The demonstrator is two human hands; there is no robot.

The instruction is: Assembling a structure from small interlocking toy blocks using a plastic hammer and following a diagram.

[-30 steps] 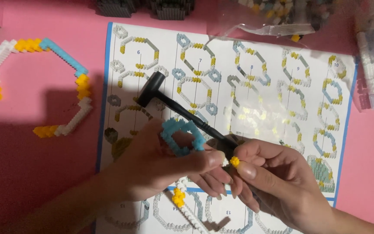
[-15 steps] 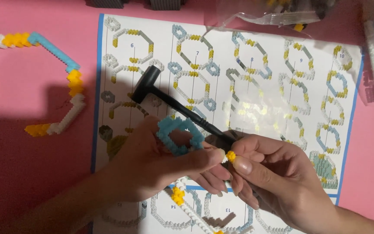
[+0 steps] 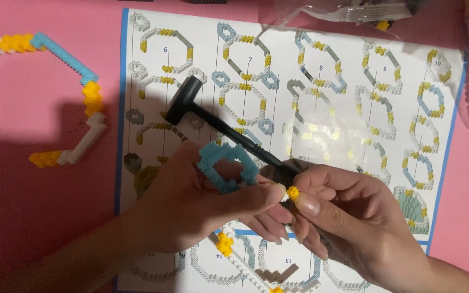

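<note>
Hands meet low in the middle: the left hand (image 3: 191,206) holds a light blue brick ring (image 3: 226,167), its grip pressed around the ring's near side. The right hand (image 3: 348,217) has its grip pinching a small yellow brick (image 3: 292,192) at the left thumb's tip. A black hammer (image 3: 218,122) slants from under the hands out over the instruction sheet (image 3: 327,108). Far left on the pink worktop (image 3: 39,217) lies a curved brick chain (image 3: 66,59).
</note>
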